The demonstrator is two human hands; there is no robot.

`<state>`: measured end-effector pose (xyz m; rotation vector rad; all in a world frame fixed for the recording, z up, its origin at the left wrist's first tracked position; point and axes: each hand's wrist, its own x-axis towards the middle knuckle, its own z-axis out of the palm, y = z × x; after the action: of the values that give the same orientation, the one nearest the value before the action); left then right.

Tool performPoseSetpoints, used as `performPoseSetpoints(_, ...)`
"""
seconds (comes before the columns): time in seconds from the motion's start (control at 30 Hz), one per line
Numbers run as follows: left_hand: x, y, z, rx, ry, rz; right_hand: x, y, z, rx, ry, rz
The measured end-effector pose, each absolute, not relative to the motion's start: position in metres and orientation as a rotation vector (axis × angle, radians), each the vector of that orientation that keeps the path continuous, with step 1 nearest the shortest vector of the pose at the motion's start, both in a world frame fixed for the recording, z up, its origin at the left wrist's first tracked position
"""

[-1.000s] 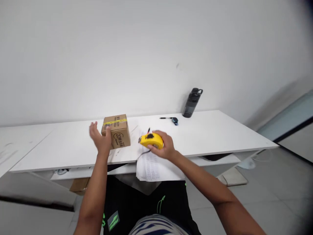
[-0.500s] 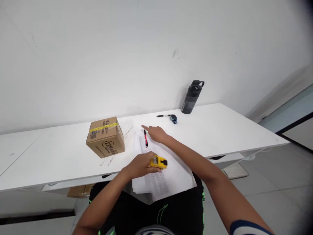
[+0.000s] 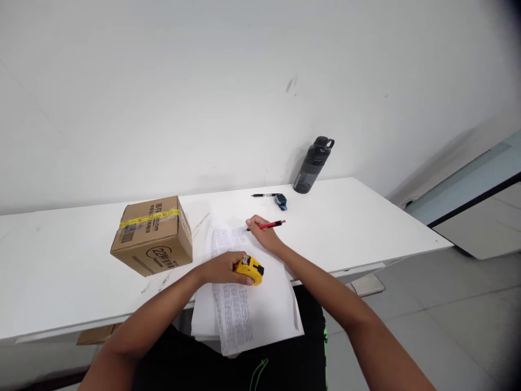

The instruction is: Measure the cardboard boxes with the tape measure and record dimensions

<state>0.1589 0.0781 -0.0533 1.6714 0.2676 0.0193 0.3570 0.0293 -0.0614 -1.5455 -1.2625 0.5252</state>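
My left hand (image 3: 225,268) is closed on a yellow tape measure (image 3: 251,270) with a black patch on its side, held over the papers. My right hand (image 3: 262,232) grips a red and black pen (image 3: 272,224), its dark end pointing left towards the top of the sheets. Beneath both hands lie white papers (image 3: 273,304), the top one covered in dense handwritten-looking lines on its left part. The papers hang over the table's front edge towards my lap.
A taped cardboard box (image 3: 154,233) stands on the white table (image 3: 358,228) left of the papers. Behind my right hand lie a black pen (image 3: 264,195) and a blue-strapped watch (image 3: 280,201). A dark water bottle (image 3: 312,165) stands near the wall.
My right hand has picked up the red pen from the papers. My left hand still holds the tape measure, now turned somewhat. The view has shifted, so the box appears closer and further left.
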Motion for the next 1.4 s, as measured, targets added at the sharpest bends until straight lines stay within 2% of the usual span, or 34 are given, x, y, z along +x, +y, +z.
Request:
performPoseSetpoints(0.13, 0.162, 0.085, -0.052, 1.572, 0.243, -0.063, 0.346, 0.033, -0.079, -1.472, -1.181, 0.786)
performPoseSetpoints(0.5, 0.158, 0.089, -0.049, 1.771, 0.236, -0.038, 0.341, 0.029, -0.082, -1.650, -1.253, 0.638)
performPoseSetpoints(0.77, 0.159, 0.089, -0.052, 1.770, 0.218, 0.020, 0.341, 0.028, -0.083, -1.630, -1.235, 0.693)
performPoseSetpoints(1.4, 0.158, 0.090, -0.052, 1.727, 0.251, -0.131, 0.343, 0.029, -0.088, -1.665, -1.233, 0.632)
